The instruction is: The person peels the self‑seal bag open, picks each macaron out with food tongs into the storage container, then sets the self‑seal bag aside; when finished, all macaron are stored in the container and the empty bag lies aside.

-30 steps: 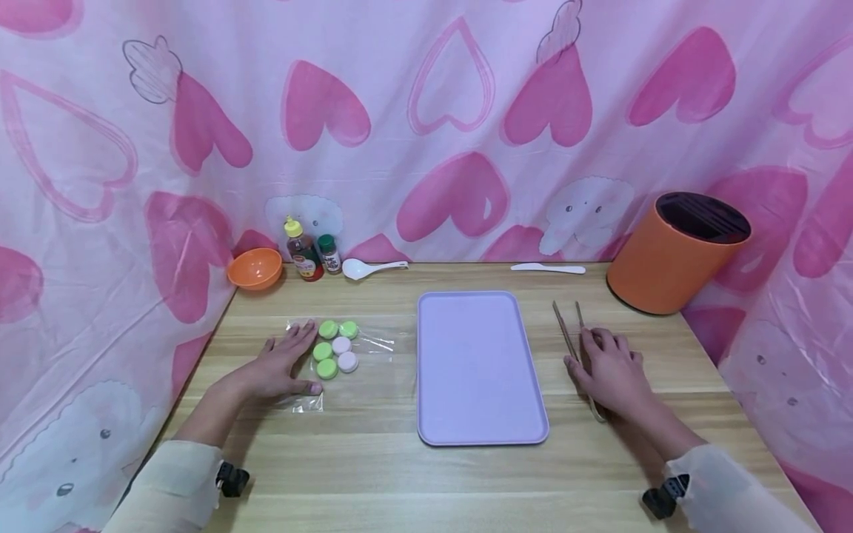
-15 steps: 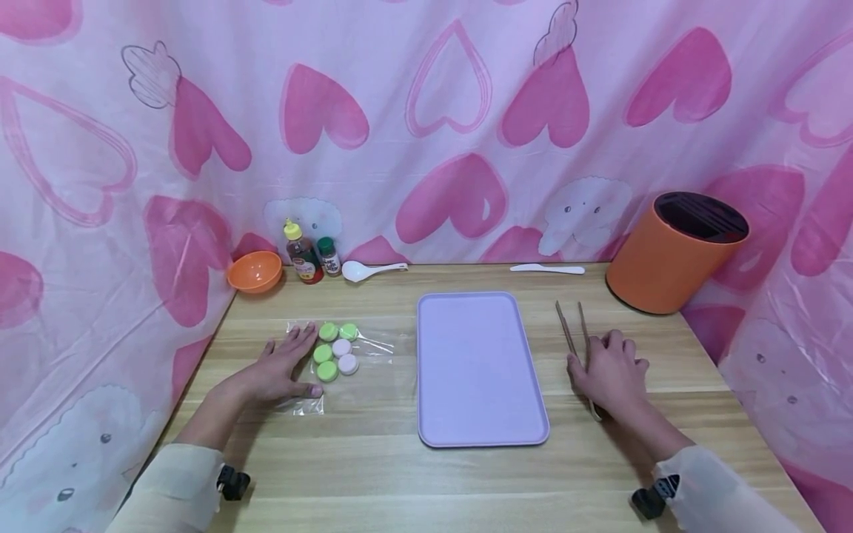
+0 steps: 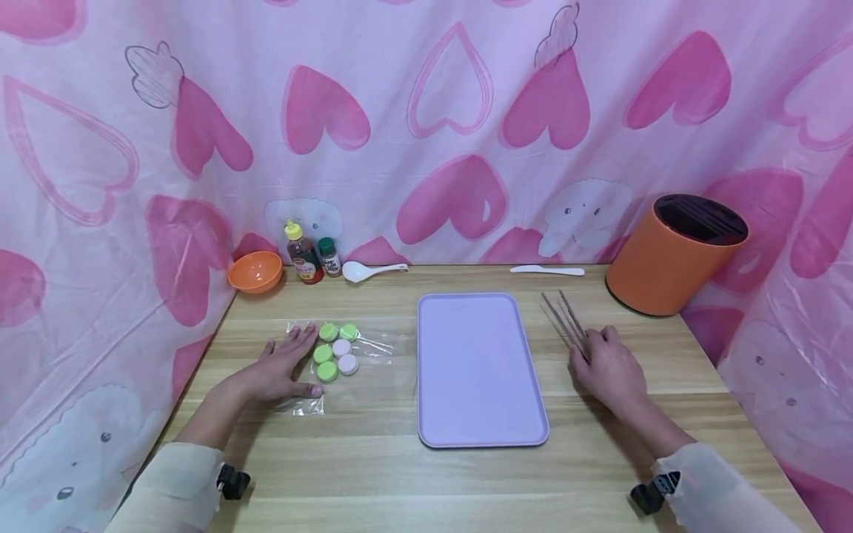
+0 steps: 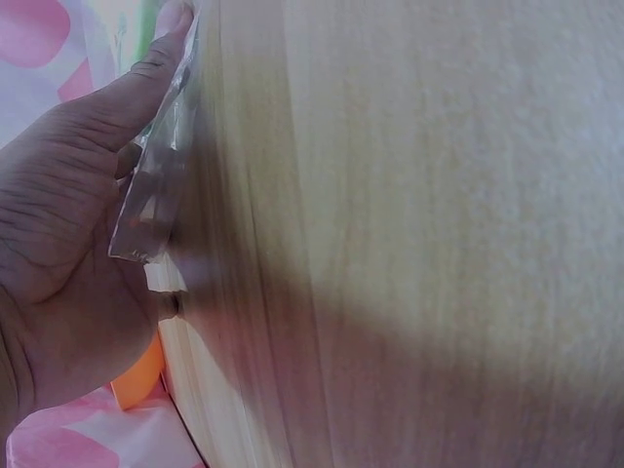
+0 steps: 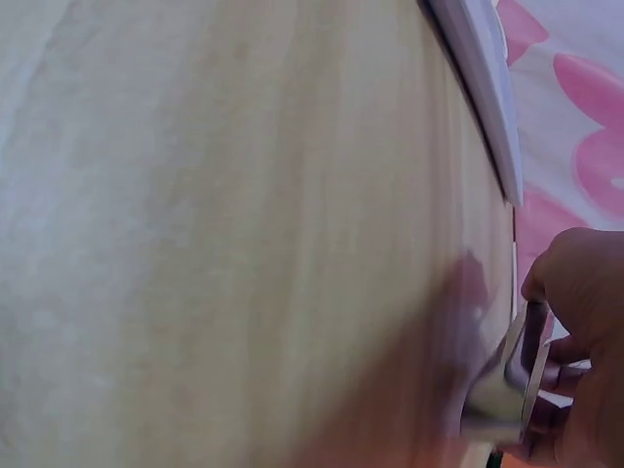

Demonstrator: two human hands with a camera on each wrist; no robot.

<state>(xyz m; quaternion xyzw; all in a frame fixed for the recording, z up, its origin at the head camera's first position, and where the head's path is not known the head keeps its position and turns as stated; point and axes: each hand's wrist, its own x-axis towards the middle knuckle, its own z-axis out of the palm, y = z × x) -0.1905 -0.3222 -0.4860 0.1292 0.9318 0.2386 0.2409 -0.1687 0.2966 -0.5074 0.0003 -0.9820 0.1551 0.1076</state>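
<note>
My left hand (image 3: 280,366) rests with spread, fairly straight fingers on the left edge of a clear plastic bag (image 3: 380,342). Beside its fingertips several small green macaron-like rounds (image 3: 323,352) and two pale lilac ones (image 3: 347,363) lie with the bag. In the left wrist view the thumb (image 4: 146,88) lies along the bag's edge (image 4: 151,210). My right hand (image 3: 611,374) grips a pair of metal tongs (image 3: 565,320) right of the tray, their two arms slightly apart and pointing away to the left. The right wrist view shows the bent end of the tongs (image 5: 497,400) below the fingers.
A lilac tray (image 3: 480,370) lies mid-table between the hands. Along the back stand an orange bowl (image 3: 255,272), a yellow-capped bottle (image 3: 304,259), a green-capped shaker (image 3: 329,257), a white spoon (image 3: 363,271), a white knife (image 3: 548,270) and an orange knife block (image 3: 669,259).
My right hand has gathered the tongs into its grip; their tips have swung to the left and their arms have drawn closer together. The left hand and bag have stayed put.
</note>
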